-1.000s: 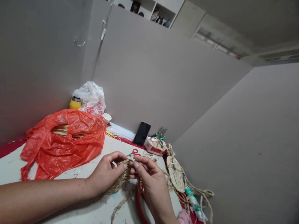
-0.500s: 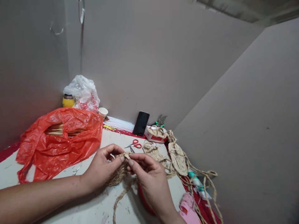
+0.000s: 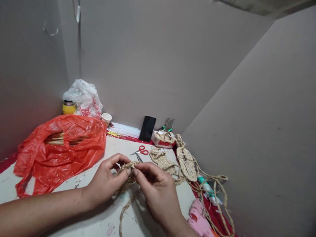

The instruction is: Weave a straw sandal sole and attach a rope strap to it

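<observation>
A woven straw piece [image 3: 125, 183] is held up over the white table, partly hidden behind my fingers. My left hand [image 3: 105, 181] is closed on it, thumb in front and fingers behind its upper edge. At the same edge, the thumb and forefinger of my right hand [image 3: 158, 187] pinch the straw, and the fingertips of both hands almost meet. From below the piece a braided straw cord [image 3: 125, 210] hangs down onto the table. Just beyond my hands lie red-handled scissors [image 3: 140, 150] and a dark pointed tool [image 3: 139, 158].
On the left, a red plastic bag [image 3: 59, 161] holds straw strips. Woven straw soles [image 3: 186, 163] and loose cord [image 3: 223, 200] lie to the right, near a pink object [image 3: 197, 217]. A phone [image 3: 147, 128], pliers [image 3: 169, 125] and paper cup [image 3: 106, 118] stand by the wall.
The view has shifted slightly. My right fingertips have moved in against the straw edge, and the pale strip end that stuck up between my hands no longer shows. The red ring under my right hand is out of sight.
</observation>
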Available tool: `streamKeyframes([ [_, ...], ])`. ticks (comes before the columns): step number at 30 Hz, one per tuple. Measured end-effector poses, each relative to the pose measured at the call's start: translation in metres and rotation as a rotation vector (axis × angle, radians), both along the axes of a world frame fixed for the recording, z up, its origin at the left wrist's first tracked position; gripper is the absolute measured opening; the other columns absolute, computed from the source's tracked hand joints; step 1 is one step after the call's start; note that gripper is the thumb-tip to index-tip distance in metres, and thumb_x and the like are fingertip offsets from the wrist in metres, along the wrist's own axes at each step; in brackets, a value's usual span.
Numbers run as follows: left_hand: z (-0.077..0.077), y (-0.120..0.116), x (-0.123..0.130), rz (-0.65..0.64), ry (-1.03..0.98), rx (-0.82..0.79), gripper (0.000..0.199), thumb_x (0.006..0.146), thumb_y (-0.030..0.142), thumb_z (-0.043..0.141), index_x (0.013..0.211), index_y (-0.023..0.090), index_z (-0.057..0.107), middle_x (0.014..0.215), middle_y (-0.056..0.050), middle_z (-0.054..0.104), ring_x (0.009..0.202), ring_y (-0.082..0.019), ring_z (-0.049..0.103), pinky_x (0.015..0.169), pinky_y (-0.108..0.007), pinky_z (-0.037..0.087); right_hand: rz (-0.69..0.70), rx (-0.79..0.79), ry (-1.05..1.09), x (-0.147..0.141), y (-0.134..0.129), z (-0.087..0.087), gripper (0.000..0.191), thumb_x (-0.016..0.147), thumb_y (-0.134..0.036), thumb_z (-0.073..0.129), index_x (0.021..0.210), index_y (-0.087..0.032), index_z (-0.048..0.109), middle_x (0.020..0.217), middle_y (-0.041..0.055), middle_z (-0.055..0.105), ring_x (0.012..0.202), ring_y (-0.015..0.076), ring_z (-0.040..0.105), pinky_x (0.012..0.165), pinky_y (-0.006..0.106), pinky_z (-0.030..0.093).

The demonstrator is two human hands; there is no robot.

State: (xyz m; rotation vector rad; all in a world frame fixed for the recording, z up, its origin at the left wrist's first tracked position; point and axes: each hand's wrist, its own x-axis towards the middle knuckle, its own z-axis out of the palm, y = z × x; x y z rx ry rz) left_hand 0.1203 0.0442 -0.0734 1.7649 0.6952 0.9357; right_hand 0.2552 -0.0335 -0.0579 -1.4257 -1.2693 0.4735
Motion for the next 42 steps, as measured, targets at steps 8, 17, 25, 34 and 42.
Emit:
streamKeyframes([
  [8, 0.003, -0.001, -0.001, -0.003, 0.029, 0.101, 0.010, 0.077, 0.013, 0.056, 0.085, 0.019, 0.060, 0.079, 0.002, 0.061, 0.074, -0.013, 0.054, 0.070, -0.024, 0.044, 0.019, -0.036, -0.048, -0.002, -0.002, 0.004, 0.005, 0.081, -0.019, 0.060, 0.077, -0.019, 0.062, 0.070, -0.0006, 0.066, 0.063, 0.0138, 0.061, 0.059, 0.021, 0.047],
  [17, -0.002, 0.001, -0.003, -0.015, -0.005, 0.202, 0.006, 0.081, 0.022, 0.062, 0.086, 0.019, 0.061, 0.079, 0.002, 0.061, 0.074, -0.012, 0.056, 0.068, -0.022, 0.046, -0.003, -0.042, 0.011, 0.001, -0.004, 0.008, 0.007, 0.079, -0.021, 0.063, 0.073, -0.019, 0.068, 0.068, -0.0004, 0.069, 0.063, 0.0139, 0.063, 0.059, 0.020, 0.048],
  [25, -0.003, 0.006, -0.003, -0.054, -0.073, 0.446, 0.007, 0.083, 0.015, 0.060, 0.087, 0.015, 0.066, 0.078, -0.003, 0.068, 0.072, -0.012, 0.062, 0.068, -0.023, 0.048, -0.005, 0.008, -0.078, 0.001, -0.005, 0.005, 0.010, 0.081, -0.021, 0.062, 0.077, -0.020, 0.071, 0.071, 0.0003, 0.072, 0.064, 0.0147, 0.065, 0.061, 0.022, 0.050],
  [34, -0.003, 0.006, -0.005, -0.017, -0.076, 0.616, 0.008, 0.082, 0.010, 0.058, 0.084, 0.013, 0.065, 0.072, -0.005, 0.067, 0.068, -0.013, 0.059, 0.065, -0.025, 0.047, 0.085, 0.068, -0.176, 0.001, -0.007, 0.011, 0.020, 0.087, -0.017, 0.055, 0.094, -0.022, 0.073, 0.084, 0.0036, 0.071, 0.075, 0.0148, 0.066, 0.068, 0.023, 0.051],
  [42, 0.005, 0.009, -0.005, 0.112, -0.057, 0.457, 0.009, 0.083, 0.014, 0.057, 0.080, 0.014, 0.066, 0.072, -0.003, 0.067, 0.065, -0.013, 0.062, 0.062, -0.024, 0.048, 0.090, -0.077, 0.033, -0.002, -0.011, 0.011, 0.030, 0.090, -0.029, 0.051, 0.118, -0.021, 0.058, 0.089, 0.0050, 0.068, 0.075, 0.0152, 0.065, 0.068, 0.024, 0.053],
])
